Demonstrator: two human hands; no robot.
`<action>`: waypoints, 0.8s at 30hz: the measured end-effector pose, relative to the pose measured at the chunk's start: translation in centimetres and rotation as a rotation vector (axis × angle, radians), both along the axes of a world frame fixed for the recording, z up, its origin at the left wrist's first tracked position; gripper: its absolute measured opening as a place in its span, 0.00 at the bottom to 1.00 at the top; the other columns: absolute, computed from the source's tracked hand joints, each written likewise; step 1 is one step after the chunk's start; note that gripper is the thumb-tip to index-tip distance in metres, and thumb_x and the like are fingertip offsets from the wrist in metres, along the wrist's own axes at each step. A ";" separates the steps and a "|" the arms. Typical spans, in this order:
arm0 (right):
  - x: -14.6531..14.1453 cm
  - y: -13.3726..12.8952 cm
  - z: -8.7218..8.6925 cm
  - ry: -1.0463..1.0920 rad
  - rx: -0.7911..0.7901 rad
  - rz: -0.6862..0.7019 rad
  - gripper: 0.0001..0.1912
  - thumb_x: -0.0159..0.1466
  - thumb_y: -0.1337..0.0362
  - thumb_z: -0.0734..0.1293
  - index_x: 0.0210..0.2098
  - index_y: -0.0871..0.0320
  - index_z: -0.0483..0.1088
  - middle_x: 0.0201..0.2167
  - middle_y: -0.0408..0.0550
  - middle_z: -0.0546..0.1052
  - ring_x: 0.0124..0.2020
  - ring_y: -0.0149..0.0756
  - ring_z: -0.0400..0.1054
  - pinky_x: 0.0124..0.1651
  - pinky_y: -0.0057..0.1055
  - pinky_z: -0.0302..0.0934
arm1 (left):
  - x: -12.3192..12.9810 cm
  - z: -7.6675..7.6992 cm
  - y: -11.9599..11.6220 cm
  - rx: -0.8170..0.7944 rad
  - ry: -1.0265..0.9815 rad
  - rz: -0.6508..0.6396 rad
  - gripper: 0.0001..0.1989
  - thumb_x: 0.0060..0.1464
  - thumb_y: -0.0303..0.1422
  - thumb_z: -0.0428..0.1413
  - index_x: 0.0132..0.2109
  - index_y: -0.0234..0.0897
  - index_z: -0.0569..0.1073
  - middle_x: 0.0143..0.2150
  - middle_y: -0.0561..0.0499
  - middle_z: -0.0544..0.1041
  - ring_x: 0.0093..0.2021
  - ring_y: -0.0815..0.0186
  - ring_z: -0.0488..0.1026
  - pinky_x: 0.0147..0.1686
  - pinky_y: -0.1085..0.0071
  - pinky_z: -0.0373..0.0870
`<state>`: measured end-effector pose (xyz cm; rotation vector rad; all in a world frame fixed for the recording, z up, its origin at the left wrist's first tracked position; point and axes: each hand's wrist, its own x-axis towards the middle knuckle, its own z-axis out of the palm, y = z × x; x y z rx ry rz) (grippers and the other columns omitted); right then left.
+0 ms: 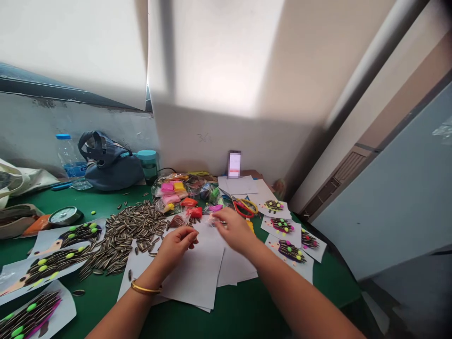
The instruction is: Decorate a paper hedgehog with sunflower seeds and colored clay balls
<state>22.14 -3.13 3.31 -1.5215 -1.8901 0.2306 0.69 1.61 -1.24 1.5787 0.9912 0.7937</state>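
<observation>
My left hand, a gold bangle on its wrist, is over blank white paper. Its fingers are curled together, and whatever they may hold is hidden. Further right, my right hand reaches to the far edge of the paper with thumb and fingers drawn together. At its fingertips is a small pale, clear-wrapped bit, too blurred to name. Just beyond both hands lie bagged pieces of coloured modelling clay. Striped sunflower seeds are heaped left of the paper.
Hedgehog pictures made with seeds and clay dots lie at left and right. Red and yellow scissors rest behind my right hand. A phone leans on the wall. A blue bag, bottle and round tin stand at left.
</observation>
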 end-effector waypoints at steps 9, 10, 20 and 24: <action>-5.0 0.6 -3.4 0.314 0.177 0.203 0.16 0.70 0.67 0.57 0.52 0.54 0.71 0.48 0.50 0.74 0.52 0.37 0.66 0.58 0.38 0.59 | 0.4 1.3 -1.1 -0.280 -0.400 0.051 0.28 0.46 0.41 0.66 0.53 0.38 0.70 0.38 0.48 0.79 0.37 0.65 0.75 0.34 0.73 0.65; -4.7 0.6 -3.7 0.336 0.170 0.202 0.16 0.70 0.67 0.57 0.52 0.54 0.71 0.49 0.50 0.74 0.53 0.37 0.66 0.59 0.39 0.58 | 0.4 1.4 -1.2 -0.336 -0.422 0.050 0.31 0.47 0.41 0.65 0.57 0.39 0.67 0.40 0.47 0.79 0.38 0.65 0.76 0.35 0.73 0.66; -4.6 0.0 -4.0 0.307 0.111 0.256 0.08 0.63 0.67 0.68 0.42 0.53 0.74 0.44 0.49 0.75 0.49 0.40 0.66 0.53 0.38 0.61 | 0.7 1.1 -1.7 -0.350 -0.345 0.024 0.31 0.50 0.47 0.62 0.56 0.35 0.70 0.37 0.46 0.78 0.34 0.67 0.73 0.33 0.72 0.66; -4.8 0.1 -4.2 0.276 0.139 0.244 0.08 0.61 0.69 0.68 0.40 0.53 0.74 0.41 0.48 0.74 0.46 0.39 0.67 0.50 0.37 0.62 | 0.7 1.0 -1.7 -0.264 -0.250 0.028 0.27 0.47 0.45 0.65 0.51 0.36 0.73 0.33 0.50 0.77 0.32 0.68 0.71 0.29 0.75 0.62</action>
